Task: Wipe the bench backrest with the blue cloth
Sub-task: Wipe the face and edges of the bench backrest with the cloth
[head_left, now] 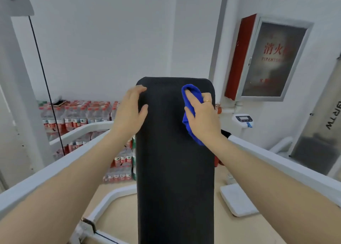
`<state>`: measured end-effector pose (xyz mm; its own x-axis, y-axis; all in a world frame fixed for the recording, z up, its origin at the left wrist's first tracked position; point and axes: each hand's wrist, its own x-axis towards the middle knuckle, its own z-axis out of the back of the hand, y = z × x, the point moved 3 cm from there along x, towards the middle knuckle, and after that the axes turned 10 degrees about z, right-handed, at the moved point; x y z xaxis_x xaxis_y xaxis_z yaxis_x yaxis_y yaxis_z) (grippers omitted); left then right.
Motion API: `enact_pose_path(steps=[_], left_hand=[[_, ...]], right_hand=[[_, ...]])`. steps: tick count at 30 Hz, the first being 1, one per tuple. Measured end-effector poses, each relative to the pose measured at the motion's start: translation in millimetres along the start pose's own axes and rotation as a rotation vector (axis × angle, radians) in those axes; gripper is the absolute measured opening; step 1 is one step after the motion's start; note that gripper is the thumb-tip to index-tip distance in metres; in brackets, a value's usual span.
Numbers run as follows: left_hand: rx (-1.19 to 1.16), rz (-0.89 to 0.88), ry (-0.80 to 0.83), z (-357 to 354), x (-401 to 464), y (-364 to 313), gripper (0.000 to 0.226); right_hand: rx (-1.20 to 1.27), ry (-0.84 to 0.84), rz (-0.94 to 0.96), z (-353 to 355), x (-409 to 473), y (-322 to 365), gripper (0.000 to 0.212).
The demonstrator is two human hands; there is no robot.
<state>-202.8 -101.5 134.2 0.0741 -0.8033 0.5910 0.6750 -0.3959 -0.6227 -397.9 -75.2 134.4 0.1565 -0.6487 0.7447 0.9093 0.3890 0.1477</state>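
— Where's the pad?
— The long black padded bench backrest (175, 160) runs lengthwise away from me. My left hand (129, 111) rests flat, fingers straight, on its far left edge.
— The cloth?
— The bunched blue cloth (190, 103) is gripped in my right hand (203, 116), upper right; wiping goes down the length.

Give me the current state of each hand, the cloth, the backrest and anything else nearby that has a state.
blue cloth: bunched, pressed against the upper right of the backrest.
right hand: grips the cloth.
left hand: flat on the backrest's upper left edge, fingers straight.
bench backrest: black, inclined; dirt cannot be judged.
fire hydrant cabinet: door closed.
water bottle packs: stacked against the wall.
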Motion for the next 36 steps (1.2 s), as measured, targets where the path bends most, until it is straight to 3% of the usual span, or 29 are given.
enact_pose_path(steps=[3, 5, 8, 10, 13, 17, 19, 21, 24, 30, 34, 36], left_hand=[[-0.015, 0.138, 0.056, -8, 26, 20, 0.071], [-0.187, 0.299, 0.174, -13, 32, 34, 0.082], [-0.164, 0.249, 0.241, -20, 37, 41, 0.078], [-0.117, 0.215, 0.192, -22, 40, 44, 0.078], [-0.131, 0.207, 0.178, -26, 42, 48, 0.078], [-0.147, 0.195, 0.187, -26, 41, 53, 0.079], [-0.140, 0.203, 0.188, -27, 41, 54, 0.079], [-0.120, 0.209, 0.175, -28, 40, 54, 0.078], [-0.096, 0.225, 0.142, -30, 40, 50, 0.077], [-0.154, 0.241, 0.124, -29, 38, 45, 0.073], [-0.153, 0.242, 0.122, -28, 35, 42, 0.070], [-0.174, 0.273, 0.132, -29, 35, 44, 0.073]], right_hand=[[-0.084, -0.068, -0.108, -7, 34, -22, 0.051], [-0.150, -0.065, -0.271, -17, 47, -43, 0.049], [-0.012, -0.099, -0.402, -41, 59, -38, 0.047], [0.050, -0.102, -0.350, -60, 62, -7, 0.048], [-0.001, -0.030, -0.128, -81, 59, 44, 0.054], [-0.174, 0.066, 0.068, -69, 66, 28, 0.056], [-0.209, 0.001, -0.045, -48, 71, -11, 0.055], [-0.180, -0.092, -0.274, -32, 69, -46, 0.054], [-0.127, -0.122, -0.414, -39, 73, -42, 0.054], [-0.154, 0.000, 0.018, -87, 85, 66, 0.056], [-0.345, 0.149, 0.372, -79, 87, 52, 0.057], [-0.346, 0.120, 0.303, -58, 92, 19, 0.053]])
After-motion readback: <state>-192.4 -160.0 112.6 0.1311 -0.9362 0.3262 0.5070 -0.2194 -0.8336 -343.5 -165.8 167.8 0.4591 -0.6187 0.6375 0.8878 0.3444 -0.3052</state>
